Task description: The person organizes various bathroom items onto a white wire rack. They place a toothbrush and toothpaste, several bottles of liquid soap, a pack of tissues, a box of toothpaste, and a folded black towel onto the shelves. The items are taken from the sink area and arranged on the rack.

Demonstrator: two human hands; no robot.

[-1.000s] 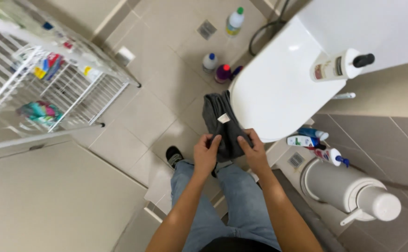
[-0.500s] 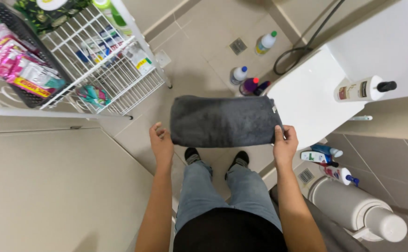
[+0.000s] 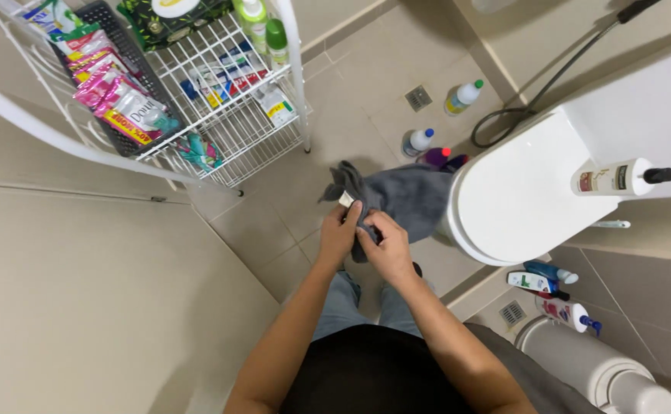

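Observation:
A dark grey cloth (image 3: 404, 195) hangs bunched in front of me, held by both hands. My left hand (image 3: 339, 230) pinches its left part near a small white tag. My right hand (image 3: 385, 245) grips the lower middle of the cloth, close against the left hand. The cloth's right side drapes toward the closed white toilet lid (image 3: 519, 192).
A white wire rack (image 3: 220, 100) with packets and bottles stands at the upper left. Bottles (image 3: 427, 142) sit on the tiled floor by a drain (image 3: 418, 97). A pump bottle (image 3: 619, 178) lies on the cistern. More bottles (image 3: 554, 291) and a white bin (image 3: 596, 368) are at lower right.
The cloth was bunched, then stretched wide between my hands; now my hands have come together and the cloth is gathered again. The view has shifted toward the rack.

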